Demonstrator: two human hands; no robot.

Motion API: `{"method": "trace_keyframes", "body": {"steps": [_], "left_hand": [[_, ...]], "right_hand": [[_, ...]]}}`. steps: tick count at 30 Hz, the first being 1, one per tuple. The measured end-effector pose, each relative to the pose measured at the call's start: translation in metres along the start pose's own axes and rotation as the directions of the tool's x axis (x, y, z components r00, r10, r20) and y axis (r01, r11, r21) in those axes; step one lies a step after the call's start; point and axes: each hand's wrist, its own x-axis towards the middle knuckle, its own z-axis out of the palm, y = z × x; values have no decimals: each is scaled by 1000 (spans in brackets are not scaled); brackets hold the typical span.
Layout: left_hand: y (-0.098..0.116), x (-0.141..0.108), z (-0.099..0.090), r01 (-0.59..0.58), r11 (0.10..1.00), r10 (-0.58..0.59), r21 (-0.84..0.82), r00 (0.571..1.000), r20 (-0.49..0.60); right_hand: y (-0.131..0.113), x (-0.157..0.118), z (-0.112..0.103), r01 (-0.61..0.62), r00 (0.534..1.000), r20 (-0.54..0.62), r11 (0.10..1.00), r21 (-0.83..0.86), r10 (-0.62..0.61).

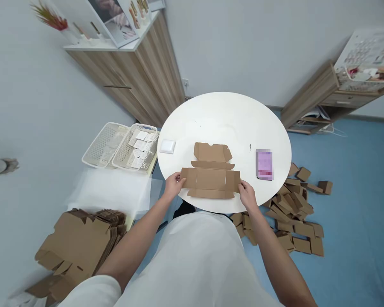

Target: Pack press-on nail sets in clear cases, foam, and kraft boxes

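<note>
A flat, unfolded brown cardboard box blank [210, 178] lies on the round white table [224, 115] near its front edge. Its wide flap with slanted ends points away from me, and a narrow strip faces me. My left hand [174, 185] pinches the blank's left end flap between thumb and fingers. At the opposite end, my right hand [247, 195] grips the right end flap. Both side flaps look roughly level with the middle panel.
On the table are a white packet [167, 146] at left and a blurred purple item [264, 164] at right. Left stand white baskets [135, 147] and stacked cardboard blanks [80, 238]. Folded boxes [294, 204] lie on the floor at right.
</note>
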Motion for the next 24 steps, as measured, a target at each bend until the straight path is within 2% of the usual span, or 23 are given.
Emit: {"method": "trace_keyframes", "body": {"steps": [4, 8, 10, 12, 13, 15, 17, 19, 21, 24], "left_hand": [[-2, 20, 12, 62, 997, -59, -47, 996, 65], [0, 32, 14, 68, 995, -74, 77, 994, 77], [4, 30, 14, 5, 977, -8, 215, 1000, 12], [10, 22, 14, -124, 920, 141, 373, 990, -19], [12, 16, 14, -204, 878, 215, 433, 976, 24], [17, 4, 16, -393, 766, 305, 508, 919, 251], [19, -5, 19, -563, 644, 323, 518, 814, 483], [18, -10, 25, -653, 556, 306, 514, 736, 604], [14, -10, 32, -670, 515, 277, 535, 721, 636], [10, -6, 41, -635, 514, 227, 577, 749, 622]], "right_hand": [[12, 7, 5, -50, 999, -13, 997, 52, 51], [18, 9, 7, -86, 996, -36, 996, -22, 86], [17, 9, 7, -71, 994, -89, 992, -107, 62], [11, 12, 7, -25, 990, -144, 978, -207, -5], [7, 16, 7, 5, 987, -152, 968, -249, -44], [-3, 28, 8, 60, 988, -116, 954, -294, -98], [-13, 47, 10, 79, 994, -47, 956, -283, -97], [-21, 70, 16, 42, 999, 26, 973, -225, -37], [-26, 92, 24, -43, 994, 90, 991, -127, 55], [-28, 116, 35, -158, 980, 116, 987, -32, 161]]}}
